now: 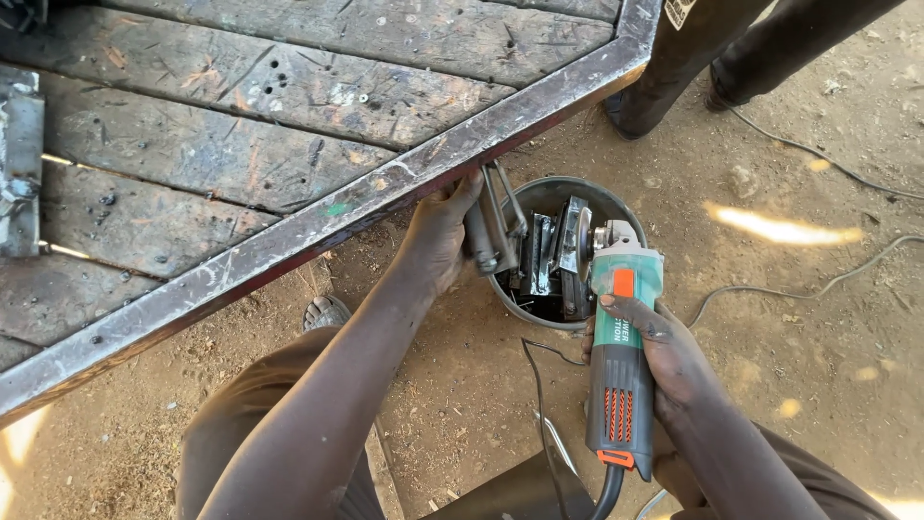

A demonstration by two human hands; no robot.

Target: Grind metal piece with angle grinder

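Note:
My right hand (664, 361) grips a green and grey angle grinder (621, 385) with orange vents, its disc (580, 241) pointing away from me over a round metal bucket (616, 204). My left hand (438, 236) is closed on a bundle of grey metal pieces (491, 226) at the bucket's left rim, just under the edge of a steel frame (346, 207). Dark metal parts (544, 270) lie inside the bucket. The grinder's black cord (606, 491) runs off the bottom of the view.
A worktable of worn wooden planks (241, 125) in the rusty steel frame fills the upper left. Another person's dark-trousered legs (712, 48) stand at the top right. Thin cables (828, 159) trail over the sandy ground. My sandalled foot (325, 310) shows under the table.

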